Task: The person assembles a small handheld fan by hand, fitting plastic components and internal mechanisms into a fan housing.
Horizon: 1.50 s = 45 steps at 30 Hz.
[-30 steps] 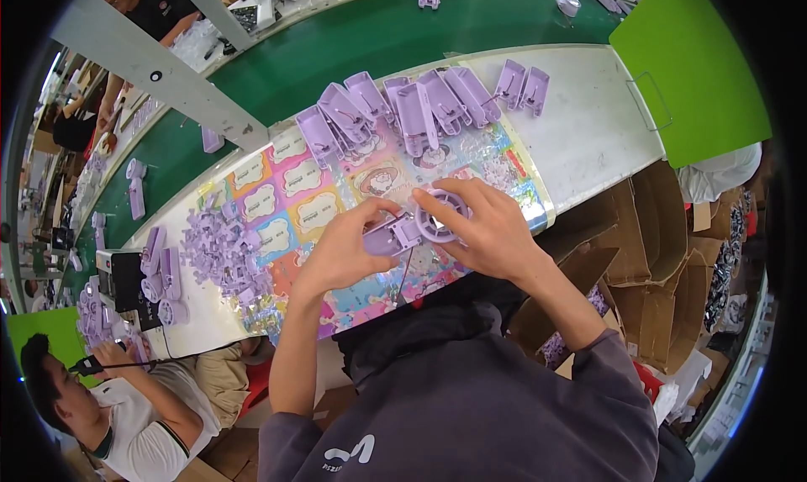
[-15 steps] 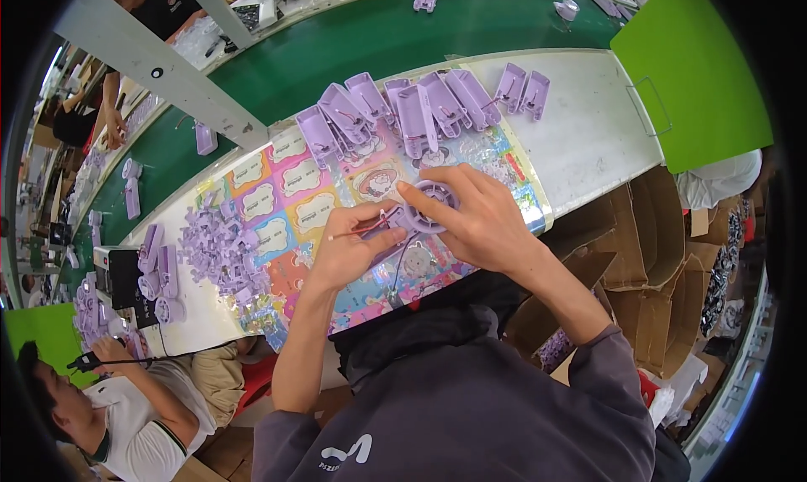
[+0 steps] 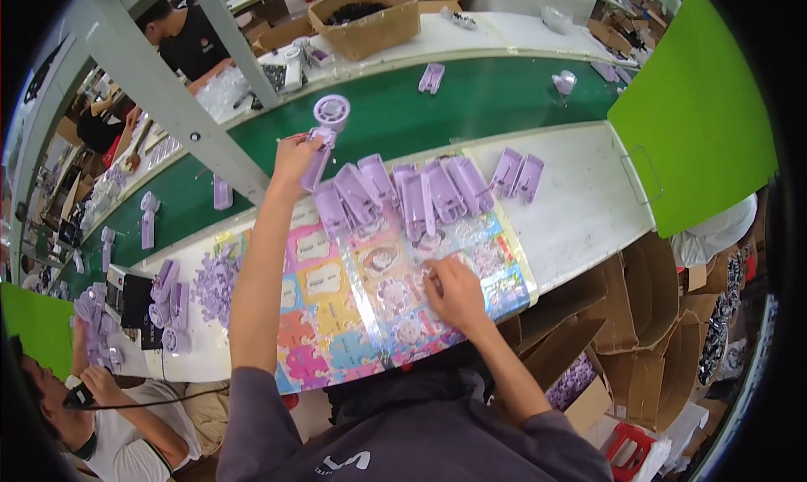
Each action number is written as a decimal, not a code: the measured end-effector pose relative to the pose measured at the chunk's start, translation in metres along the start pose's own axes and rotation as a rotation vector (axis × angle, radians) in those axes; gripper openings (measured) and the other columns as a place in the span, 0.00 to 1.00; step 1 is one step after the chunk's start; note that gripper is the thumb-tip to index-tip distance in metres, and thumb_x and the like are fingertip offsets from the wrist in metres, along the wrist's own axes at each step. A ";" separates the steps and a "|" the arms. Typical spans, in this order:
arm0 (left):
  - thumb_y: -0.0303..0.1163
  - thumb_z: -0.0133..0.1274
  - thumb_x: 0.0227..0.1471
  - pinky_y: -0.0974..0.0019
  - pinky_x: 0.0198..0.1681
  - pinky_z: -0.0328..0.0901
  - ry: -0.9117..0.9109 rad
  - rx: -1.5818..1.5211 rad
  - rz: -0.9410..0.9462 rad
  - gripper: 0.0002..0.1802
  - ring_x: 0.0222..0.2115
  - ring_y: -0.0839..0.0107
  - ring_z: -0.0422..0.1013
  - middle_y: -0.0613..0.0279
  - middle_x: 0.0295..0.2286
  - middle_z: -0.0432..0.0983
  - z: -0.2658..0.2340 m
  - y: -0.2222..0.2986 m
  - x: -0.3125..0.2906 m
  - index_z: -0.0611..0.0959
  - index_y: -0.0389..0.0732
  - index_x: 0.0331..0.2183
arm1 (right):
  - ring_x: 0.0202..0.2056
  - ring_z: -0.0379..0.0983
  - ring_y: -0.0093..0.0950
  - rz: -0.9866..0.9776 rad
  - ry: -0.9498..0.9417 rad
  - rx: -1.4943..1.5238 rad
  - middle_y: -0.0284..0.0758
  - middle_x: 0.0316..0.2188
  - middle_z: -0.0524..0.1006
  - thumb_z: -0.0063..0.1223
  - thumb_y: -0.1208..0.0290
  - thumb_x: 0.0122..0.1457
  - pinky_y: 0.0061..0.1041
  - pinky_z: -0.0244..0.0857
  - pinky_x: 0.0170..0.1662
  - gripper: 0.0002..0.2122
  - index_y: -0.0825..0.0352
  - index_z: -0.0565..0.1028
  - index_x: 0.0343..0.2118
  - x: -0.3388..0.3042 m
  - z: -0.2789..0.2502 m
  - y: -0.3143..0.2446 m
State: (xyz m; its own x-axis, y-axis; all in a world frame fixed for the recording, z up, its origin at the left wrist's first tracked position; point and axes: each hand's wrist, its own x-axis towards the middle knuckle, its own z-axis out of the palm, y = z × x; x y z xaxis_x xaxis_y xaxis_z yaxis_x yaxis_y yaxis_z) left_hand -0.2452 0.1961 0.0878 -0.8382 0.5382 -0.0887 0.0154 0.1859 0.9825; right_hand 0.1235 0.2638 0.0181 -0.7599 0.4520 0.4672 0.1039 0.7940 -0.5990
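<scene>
My left hand (image 3: 298, 158) is stretched far out and closed around a purple handheld fan (image 3: 331, 112), its round slotted head upward. The fan is over the near edge of the green conveyor belt (image 3: 370, 104). Thin wires stick out by the fingers. Low over the patterned mat (image 3: 349, 347), my right hand (image 3: 456, 294) has its fingers curled in. Whether anything small is inside them is hidden. Between the hands and the belt lies a row of open purple fan-handle shells (image 3: 357, 194), some with thin wires inside.
Small purple parts (image 3: 212, 287) are heaped left on the mat. Beyond them lie purple fan pieces (image 3: 172, 297) and a black box (image 3: 128, 299). A grey metal post (image 3: 160, 95) rises near my left hand. Green board (image 3: 689, 121) and cardboard boxes (image 3: 639, 331) stand right. A co-worker (image 3: 143, 431) sits left.
My left hand has carried the fan from above the mat up and left to the belt. My right hand has let go of it and moved down. The view has shifted.
</scene>
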 end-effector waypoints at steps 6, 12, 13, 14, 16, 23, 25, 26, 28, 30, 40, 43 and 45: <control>0.27 0.64 0.43 0.59 0.30 0.70 0.268 0.141 -0.090 0.13 0.27 0.65 0.78 0.52 0.28 0.82 -0.017 -0.072 0.093 0.84 0.28 0.31 | 0.31 0.75 0.41 0.051 -0.067 -0.008 0.39 0.29 0.74 0.59 0.75 0.53 0.37 0.71 0.36 0.07 0.66 0.76 0.35 0.003 0.005 0.000; 0.33 0.63 0.48 0.64 0.33 0.68 0.317 0.367 -0.029 0.16 0.28 0.69 0.76 0.56 0.29 0.82 -0.016 -0.103 0.099 0.86 0.30 0.35 | 0.31 0.76 0.41 0.080 -0.047 -0.051 0.39 0.29 0.75 0.58 0.75 0.53 0.37 0.71 0.35 0.06 0.65 0.76 0.35 0.006 -0.001 0.004; 0.40 0.62 0.47 0.60 0.41 0.70 0.281 0.358 -0.024 0.22 0.34 0.62 0.79 0.51 0.33 0.83 -0.026 -0.107 0.099 0.85 0.32 0.40 | 0.31 0.76 0.41 0.072 -0.056 -0.039 0.39 0.29 0.75 0.58 0.75 0.53 0.37 0.71 0.35 0.06 0.65 0.76 0.35 0.008 -0.001 0.002; 0.40 0.61 0.48 0.60 0.43 0.70 0.349 0.391 0.027 0.23 0.36 0.61 0.79 0.50 0.35 0.83 -0.030 -0.108 0.098 0.84 0.33 0.43 | 0.28 0.76 0.39 0.048 -0.029 -0.041 0.38 0.27 0.75 0.59 0.75 0.53 0.36 0.71 0.33 0.06 0.66 0.77 0.34 0.010 0.000 0.001; 0.37 0.57 0.53 0.61 0.48 0.68 0.411 0.372 0.029 0.27 0.42 0.60 0.78 0.49 0.40 0.82 -0.051 -0.108 0.092 0.78 0.34 0.53 | 0.25 0.75 0.38 -0.002 -0.004 -0.024 0.38 0.26 0.75 0.60 0.76 0.53 0.35 0.70 0.30 0.06 0.66 0.77 0.35 0.013 0.005 -0.003; 0.26 0.50 0.62 0.63 0.46 0.68 0.395 0.098 0.434 0.12 0.42 0.66 0.75 0.54 0.40 0.80 0.005 -0.064 -0.080 0.78 0.36 0.47 | 0.29 0.75 0.38 -0.048 -0.027 -0.177 0.38 0.29 0.75 0.59 0.76 0.53 0.36 0.70 0.33 0.08 0.65 0.77 0.36 0.003 0.000 0.000; 0.26 0.52 0.60 0.60 0.42 0.68 0.293 0.103 0.225 0.08 0.40 0.62 0.76 0.54 0.39 0.79 -0.003 -0.071 -0.119 0.80 0.35 0.41 | 0.29 0.75 0.37 -0.086 -0.038 -0.178 0.37 0.29 0.75 0.59 0.76 0.53 0.36 0.70 0.32 0.08 0.65 0.77 0.37 0.002 -0.002 0.001; 0.26 0.52 0.60 0.60 0.42 0.68 0.306 0.108 0.220 0.08 0.40 0.62 0.76 0.54 0.39 0.79 -0.010 -0.080 -0.136 0.80 0.35 0.41 | 0.29 0.75 0.37 -0.134 -0.046 -0.170 0.37 0.28 0.74 0.59 0.76 0.53 0.35 0.69 0.32 0.08 0.65 0.77 0.37 0.004 -0.001 -0.001; 0.24 0.53 0.54 0.56 0.37 0.69 0.321 0.644 0.335 0.06 0.35 0.55 0.75 0.54 0.35 0.77 -0.016 -0.099 -0.156 0.81 0.36 0.36 | 0.29 0.75 0.36 -0.180 -0.096 -0.153 0.36 0.27 0.74 0.60 0.76 0.52 0.34 0.69 0.31 0.08 0.66 0.77 0.36 0.011 0.002 -0.007; 0.23 0.53 0.50 0.54 0.36 0.68 0.312 0.748 0.519 0.07 0.33 0.53 0.74 0.54 0.33 0.75 -0.013 -0.101 -0.163 0.81 0.37 0.35 | 0.28 0.74 0.35 -0.410 -0.083 -0.121 0.35 0.25 0.72 0.61 0.77 0.50 0.32 0.69 0.31 0.08 0.66 0.77 0.34 0.028 0.001 -0.012; 0.24 0.54 0.45 0.52 0.33 0.68 0.269 0.853 0.621 0.09 0.30 0.52 0.74 0.53 0.29 0.72 -0.006 -0.097 -0.162 0.79 0.39 0.34 | 0.38 0.76 0.39 -0.567 -0.127 -0.552 0.40 0.32 0.76 0.55 0.75 0.50 0.37 0.71 0.39 0.06 0.65 0.77 0.32 0.276 0.051 0.034; 0.25 0.55 0.44 0.51 0.32 0.68 0.277 0.852 0.608 0.10 0.29 0.52 0.73 0.53 0.29 0.72 -0.006 -0.097 -0.162 0.78 0.38 0.33 | 0.42 0.76 0.41 -0.320 -0.226 -0.774 0.45 0.38 0.77 0.55 0.74 0.52 0.38 0.73 0.44 0.12 0.61 0.79 0.40 0.329 0.073 0.098; 0.27 0.55 0.43 0.51 0.31 0.68 0.281 0.874 0.585 0.08 0.28 0.52 0.73 0.53 0.28 0.72 -0.004 -0.099 -0.161 0.77 0.38 0.31 | 0.47 0.74 0.42 -0.051 -0.261 -0.794 0.47 0.44 0.75 0.55 0.71 0.54 0.38 0.72 0.46 0.20 0.52 0.75 0.52 0.353 0.077 0.126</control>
State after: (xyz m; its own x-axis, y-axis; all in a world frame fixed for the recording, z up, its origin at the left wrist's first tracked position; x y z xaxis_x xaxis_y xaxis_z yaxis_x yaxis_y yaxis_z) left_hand -0.1138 0.0871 0.0056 -0.6678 0.5472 0.5046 0.7421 0.5420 0.3943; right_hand -0.1809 0.4923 0.0571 -0.8898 0.3769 0.2575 0.4125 0.9055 0.1000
